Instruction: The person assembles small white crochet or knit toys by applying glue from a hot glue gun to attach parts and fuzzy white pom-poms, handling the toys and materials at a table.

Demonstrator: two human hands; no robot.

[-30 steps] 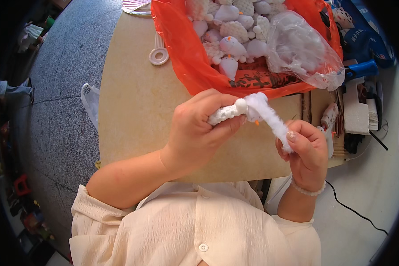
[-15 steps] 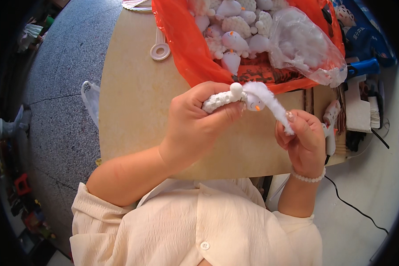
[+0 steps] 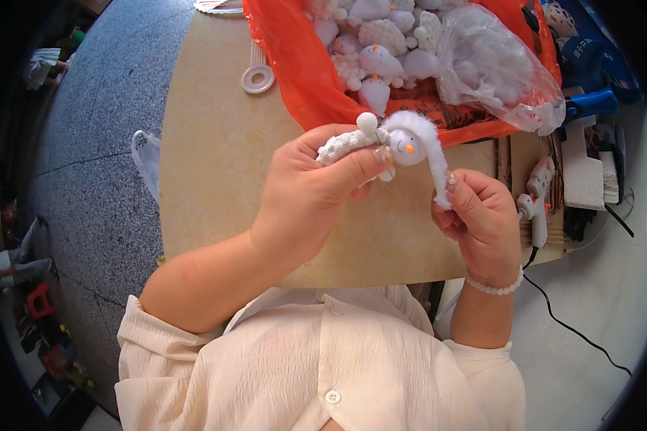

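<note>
In my left hand [image 3: 305,187] is a small white snowman doll [image 3: 407,147] with a knobbly body, a smooth round head, an orange nose and a drawn smile. My thumb and fingers close round its body, and its head points to the right. A fluffy white strip [image 3: 436,154] lies over the top of the head and hangs down on the right. My right hand [image 3: 482,223] pinches the loose end of this strip between thumb and fingers. Both hands are above the near part of the table [image 3: 223,165].
Beyond my hands an orange-red plastic bag [image 3: 287,79] holds several white snowman parts [image 3: 381,63] and a clear bag [image 3: 496,72] of white stuffing. A glue gun [image 3: 539,197] with a black cord [image 3: 553,316] is at the right edge. A white ring-ended strip [image 3: 257,79] lies left of the bag.
The doll has turned so its face shows more, and it has shifted slightly left. The strip now hangs more steeply, and my right hand has come a little to the left.
</note>
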